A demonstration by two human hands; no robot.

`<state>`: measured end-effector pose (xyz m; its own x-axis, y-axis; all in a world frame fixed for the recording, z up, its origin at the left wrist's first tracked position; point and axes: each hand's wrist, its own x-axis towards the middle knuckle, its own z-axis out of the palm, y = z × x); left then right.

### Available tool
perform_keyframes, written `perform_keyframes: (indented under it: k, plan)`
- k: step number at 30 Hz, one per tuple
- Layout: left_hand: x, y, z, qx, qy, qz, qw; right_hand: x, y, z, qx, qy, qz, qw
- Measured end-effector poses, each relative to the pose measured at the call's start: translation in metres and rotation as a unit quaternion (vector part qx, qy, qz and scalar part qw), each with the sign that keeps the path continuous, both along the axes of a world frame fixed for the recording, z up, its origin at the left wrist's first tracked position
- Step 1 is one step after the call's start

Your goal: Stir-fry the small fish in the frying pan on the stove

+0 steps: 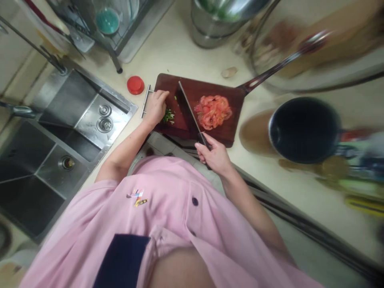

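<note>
My right hand [214,154] grips the black handle of a kitchen knife [189,110], its dark blade angled over the middle of the wooden cutting board [237,134]. To the blade's right lies a heap of sliced tomato [213,112]. At the board's left end is my left hand [156,106], fingers bent and held together; whatever may be under them is hidden. Chopped green onion [168,116] lies right beside that hand, and a few green bits sit near the blade. A metal bar handle [145,101] shows just left of my left hand.
A double steel sink [87,108] is on the left, with a red lid [135,85] near it. Behind the board are a steel bowl [207,30] and a large glass lid [253,52]. A dark pot [304,130] stands to the right. A dish rack [132,32] is at back left.
</note>
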<state>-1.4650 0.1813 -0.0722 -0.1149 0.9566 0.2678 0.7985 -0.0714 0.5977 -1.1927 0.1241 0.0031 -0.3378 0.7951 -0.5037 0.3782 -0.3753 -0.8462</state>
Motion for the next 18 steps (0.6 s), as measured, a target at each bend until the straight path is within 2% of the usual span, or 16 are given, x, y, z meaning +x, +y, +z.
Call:
perform_keyframes:
  k: [4,6,11,13,16,18]
  plan:
    - [0.012,0.002,0.008,-0.041,0.070,-0.056,0.995,-0.012,0.010,0.004,-0.003,0.043,-0.037,0.998]
    - [0.015,-0.003,0.015,-0.032,0.084,-0.079,0.993,-0.017,0.016,0.005,-0.025,0.087,-0.041,0.995]
    - [0.011,-0.005,0.033,0.122,0.047,0.008,0.991,-0.019,0.013,0.017,-0.093,0.161,-0.026,0.982]
    - [0.008,-0.001,0.037,0.144,0.052,0.019,0.988,-0.016,0.007,0.025,-0.114,0.169,-0.017,0.979]
    - [0.004,-0.002,0.037,0.115,0.085,0.000,0.990,-0.013,0.003,0.035,-0.139,0.187,-0.013,0.972]
    - [0.002,-0.008,0.034,0.088,0.108,-0.026,0.990,-0.015,0.005,0.036,-0.132,0.195,-0.013,0.972]
